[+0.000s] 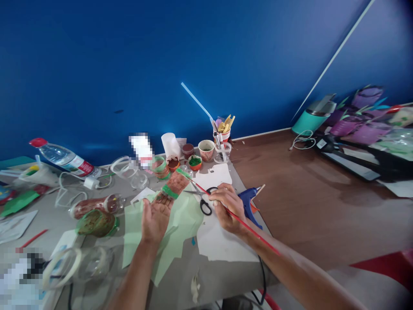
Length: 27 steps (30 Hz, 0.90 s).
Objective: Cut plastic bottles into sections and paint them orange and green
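My left hand (157,218), palm up, holds a cut plastic bottle piece (177,184) painted brown with green bands at its ends; the fingertips are partly hidden by it. A thin red paintbrush (249,224) is pinched in my right hand (228,206), its tip against the piece's upper green edge. Behind the piece stand a cup of green paint (195,162) and a cup of brown paint (173,162). Black-handled scissors (205,207) lie between my hands on white paper (214,245), with light green paper (174,241) under my left hand.
A blue glue gun (248,203) lies beyond my right hand. To the left are a water bottle (69,160), a brown-painted bottle (93,207) and a brown-green bottle piece (97,223). A cup of tools (222,131) stands against the blue wall; purple pots (368,116) are far right.
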Available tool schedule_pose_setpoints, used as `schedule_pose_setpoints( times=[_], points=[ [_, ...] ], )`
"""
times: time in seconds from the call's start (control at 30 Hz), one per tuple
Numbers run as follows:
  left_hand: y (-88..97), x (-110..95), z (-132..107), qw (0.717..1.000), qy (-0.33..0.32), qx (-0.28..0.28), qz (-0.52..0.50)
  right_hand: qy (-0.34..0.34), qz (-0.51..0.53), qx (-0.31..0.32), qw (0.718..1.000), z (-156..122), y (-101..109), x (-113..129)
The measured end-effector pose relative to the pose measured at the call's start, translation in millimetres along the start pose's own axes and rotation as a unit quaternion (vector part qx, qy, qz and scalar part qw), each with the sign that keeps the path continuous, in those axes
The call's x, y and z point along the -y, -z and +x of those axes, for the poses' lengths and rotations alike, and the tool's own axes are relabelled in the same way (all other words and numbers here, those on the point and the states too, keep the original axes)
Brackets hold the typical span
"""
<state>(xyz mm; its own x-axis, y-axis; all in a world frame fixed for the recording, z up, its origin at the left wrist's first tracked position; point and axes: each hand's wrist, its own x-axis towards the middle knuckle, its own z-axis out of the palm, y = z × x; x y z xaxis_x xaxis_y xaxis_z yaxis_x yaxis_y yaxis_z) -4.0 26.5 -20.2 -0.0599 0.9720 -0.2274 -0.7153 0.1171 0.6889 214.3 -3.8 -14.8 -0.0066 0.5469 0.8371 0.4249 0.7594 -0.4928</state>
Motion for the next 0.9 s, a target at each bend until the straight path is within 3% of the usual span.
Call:
schedule_pose_setpoints(
  times=[0.7, 0.9],
  points=[
    [2.0, -12, 0, 0.998, 0.021, -0.012, -0.052, -0.051, -0.035, 0.019, 0.998, -3, -3, -2],
    [-9.7, -10, -8, 0.999, 0.017, -0.022, -0.019, -0.035, -0.020, 0.016, 0.999, -1, -1, 1]
  ],
)
